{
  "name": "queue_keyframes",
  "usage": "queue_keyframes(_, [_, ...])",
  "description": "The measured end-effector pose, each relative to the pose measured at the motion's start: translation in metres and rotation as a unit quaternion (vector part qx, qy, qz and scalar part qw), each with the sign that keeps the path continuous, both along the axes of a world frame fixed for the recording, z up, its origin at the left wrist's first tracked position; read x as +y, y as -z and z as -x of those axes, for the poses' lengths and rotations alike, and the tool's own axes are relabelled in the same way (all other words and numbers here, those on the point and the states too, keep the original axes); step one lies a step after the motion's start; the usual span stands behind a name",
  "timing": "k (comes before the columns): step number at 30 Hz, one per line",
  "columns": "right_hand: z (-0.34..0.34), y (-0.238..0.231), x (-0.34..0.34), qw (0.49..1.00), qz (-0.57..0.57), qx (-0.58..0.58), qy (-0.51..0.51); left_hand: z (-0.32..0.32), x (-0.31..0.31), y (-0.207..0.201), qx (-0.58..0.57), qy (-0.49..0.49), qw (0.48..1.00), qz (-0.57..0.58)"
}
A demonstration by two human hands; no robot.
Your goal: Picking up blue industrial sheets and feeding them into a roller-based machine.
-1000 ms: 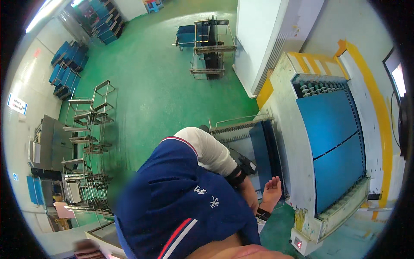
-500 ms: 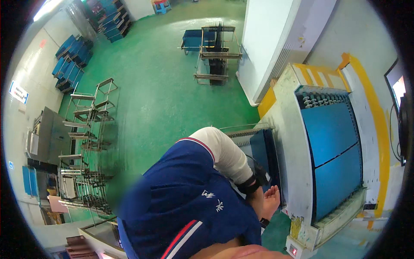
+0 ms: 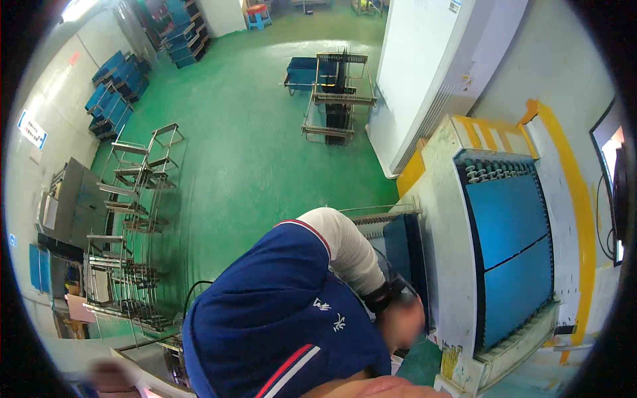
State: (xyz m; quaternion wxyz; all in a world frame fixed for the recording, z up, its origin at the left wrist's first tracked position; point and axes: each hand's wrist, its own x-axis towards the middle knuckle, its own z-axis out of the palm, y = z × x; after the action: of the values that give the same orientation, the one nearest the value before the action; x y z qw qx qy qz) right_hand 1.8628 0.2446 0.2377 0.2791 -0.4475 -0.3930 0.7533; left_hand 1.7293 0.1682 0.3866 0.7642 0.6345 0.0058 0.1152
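My left arm, in a white sleeve under a blue shirt, reaches across to the right. My left hand (image 3: 401,324), below a black wristband (image 3: 377,298), is blurred, so its fingers do not show clearly. My right hand cannot be told apart from it and seems overlapped or hidden by it and my shirt. Whether either hand holds something cannot be made out. Just beyond the hands, dark blue boards (image 3: 398,255) stand upright in a slotted metal rack (image 3: 378,217). To the right, two blue panels (image 3: 505,215) lie on the rollers (image 3: 496,170) of a pale machine (image 3: 434,205).
Empty metal racks (image 3: 136,179) stand along the left. Another rack (image 3: 342,99) with dark boards is farther ahead on the green floor (image 3: 245,159). A tall white cabinet (image 3: 411,73) adjoins the machine. A screen (image 3: 612,152) hangs at the far right.
The view has shifted so that the room sits slightly lower in it. The right hand's spread fingers and its watch showed before; now the hands are blurred together beside the machine.
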Motion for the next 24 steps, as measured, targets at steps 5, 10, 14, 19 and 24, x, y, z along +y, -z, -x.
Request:
queue_keyframes(5, [0.006,-0.004,0.007,0.994,0.074,0.052,0.056,0.000,-0.001,-0.003,-0.003,-0.012,0.999,0.031])
queue_keyframes(10, [0.008,-0.016,0.019,0.994,0.051,0.050,0.080,-0.006,-0.004,0.001,-0.013,-0.006,0.999,0.041])
queue_keyframes(14, [0.003,-0.017,0.025,0.994,0.079,0.053,0.059,-0.011,-0.007,0.009,-0.010,-0.009,0.999,0.043])
queue_keyframes(19, [0.003,-0.014,0.022,0.994,0.076,0.027,0.080,0.003,-0.009,-0.004,0.007,-0.031,0.999,0.042])
queue_keyframes(24, [0.004,-0.001,0.025,0.993,0.091,0.048,0.057,0.007,-0.016,-0.039,-0.042,0.004,0.992,0.121])
